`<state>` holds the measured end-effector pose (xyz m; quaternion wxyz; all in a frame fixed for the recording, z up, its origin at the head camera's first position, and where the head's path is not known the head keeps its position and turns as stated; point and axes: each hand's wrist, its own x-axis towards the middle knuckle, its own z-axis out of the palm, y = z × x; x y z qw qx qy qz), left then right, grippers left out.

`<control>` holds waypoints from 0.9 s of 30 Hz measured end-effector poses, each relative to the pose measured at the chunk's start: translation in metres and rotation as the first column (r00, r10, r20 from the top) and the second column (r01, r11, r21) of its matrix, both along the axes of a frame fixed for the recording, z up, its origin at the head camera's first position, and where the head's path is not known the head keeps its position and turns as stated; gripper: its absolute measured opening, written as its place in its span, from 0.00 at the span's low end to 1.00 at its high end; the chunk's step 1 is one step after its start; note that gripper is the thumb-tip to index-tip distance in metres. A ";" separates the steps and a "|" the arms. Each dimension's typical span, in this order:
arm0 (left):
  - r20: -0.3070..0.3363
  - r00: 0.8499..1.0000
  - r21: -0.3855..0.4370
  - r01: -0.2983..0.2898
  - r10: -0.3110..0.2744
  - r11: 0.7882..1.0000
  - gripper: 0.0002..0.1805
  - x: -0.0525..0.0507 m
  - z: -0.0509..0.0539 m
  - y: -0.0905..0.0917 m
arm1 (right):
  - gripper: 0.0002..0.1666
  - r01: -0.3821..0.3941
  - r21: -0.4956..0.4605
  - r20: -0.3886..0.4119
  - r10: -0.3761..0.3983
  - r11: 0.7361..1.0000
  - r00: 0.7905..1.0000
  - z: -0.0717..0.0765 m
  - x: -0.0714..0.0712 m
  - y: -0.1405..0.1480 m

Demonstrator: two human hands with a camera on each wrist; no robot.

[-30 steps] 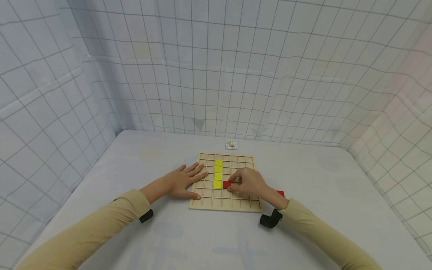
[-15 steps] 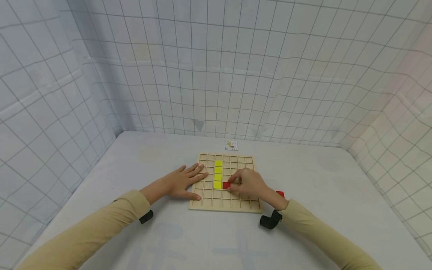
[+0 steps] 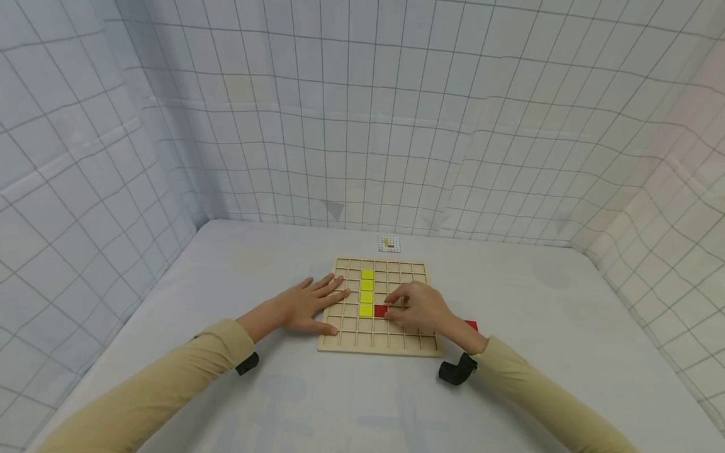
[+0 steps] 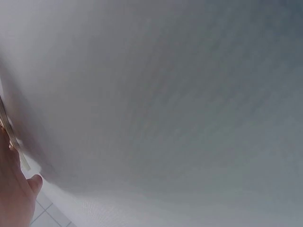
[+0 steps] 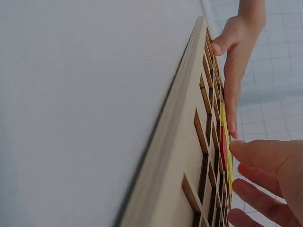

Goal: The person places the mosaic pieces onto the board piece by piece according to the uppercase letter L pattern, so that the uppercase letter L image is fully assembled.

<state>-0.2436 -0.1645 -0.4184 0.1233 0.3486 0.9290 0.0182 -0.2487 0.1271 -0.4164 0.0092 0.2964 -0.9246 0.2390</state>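
A wooden grid board (image 3: 349,343) lies on the white table in the head view. Several yellow square tiles (image 3: 367,285) form one column in it. To the right of the lowest one, a red square tile (image 3: 381,311) lies flat in a cell. My right hand (image 3: 421,308) hovers at that tile's right edge; in the right wrist view its thumb and fingers (image 5: 258,153) are spread apart with nothing held between them. With fingers spread, my left hand (image 3: 306,306) rests on the board's left edge. The left wrist view shows little beyond table cloth and part of that hand (image 4: 16,194).
More red (image 3: 472,324) shows on the table behind my right wrist, partly hidden. Beyond the board lies a small printed grid card (image 3: 389,243) with coloured squares. Black wrist devices (image 3: 457,371) hang under both sleeves. White grid-patterned cloth walls (image 3: 362,126) enclose the table.
The right thumb and index finger have eased slightly off the red tile, which stays in its cell. My left hand keeps its place on the board.
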 end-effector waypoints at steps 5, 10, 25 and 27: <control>-0.020 1.000 -0.003 0.010 -0.010 1.000 0.48 -0.001 0.001 0.000 | 0.07 -0.021 -0.050 -0.057 0.018 0.999 0.998 0.003 -0.002 0.008; -0.020 1.000 -0.001 0.013 -0.013 1.000 0.48 -0.001 0.002 0.000 | 0.07 0.004 -0.086 -0.096 -0.013 0.996 0.995 0.008 0.000 0.019; -0.009 1.000 0.001 0.004 -0.004 1.000 0.48 0.000 -0.001 0.000 | 0.10 0.051 -0.064 -0.124 -0.058 0.997 0.991 0.016 0.001 0.077; -0.009 1.000 -0.001 0.002 -0.002 1.000 0.48 0.001 0.000 0.000 | 0.11 0.048 -0.061 -0.121 -0.055 0.997 0.991 0.015 0.003 0.087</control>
